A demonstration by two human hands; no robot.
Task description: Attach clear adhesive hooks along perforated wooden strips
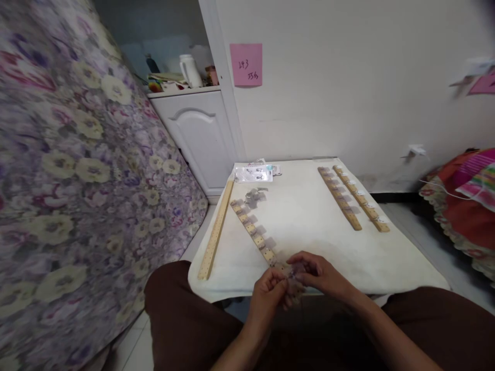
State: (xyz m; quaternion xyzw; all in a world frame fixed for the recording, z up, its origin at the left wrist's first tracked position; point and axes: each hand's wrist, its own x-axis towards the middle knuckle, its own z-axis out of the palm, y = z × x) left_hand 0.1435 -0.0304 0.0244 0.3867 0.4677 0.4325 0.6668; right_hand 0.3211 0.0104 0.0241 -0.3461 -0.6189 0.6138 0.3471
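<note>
A light wooden strip (258, 240) with small holes slants across the near left of the white table, its near end over the front edge. Small clear plastic pieces are spaced along it. My left hand (269, 292) is closed on this near end. Beside it, my right hand (315, 272) has its fingers pinched together at the strip's end, around a small see-through piece that is too blurred to name. Left of the strip lies another wooden strip (217, 232) with rows of holes and no plastic on it.
Two wooden strips (340, 198) (361, 200) with clear pieces lie at the table's right. Toward the back left are a small heap of clear pieces (254, 198) and a clear plastic package (254, 174). A floral curtain (96, 180) hangs at left; a wall stands behind the table.
</note>
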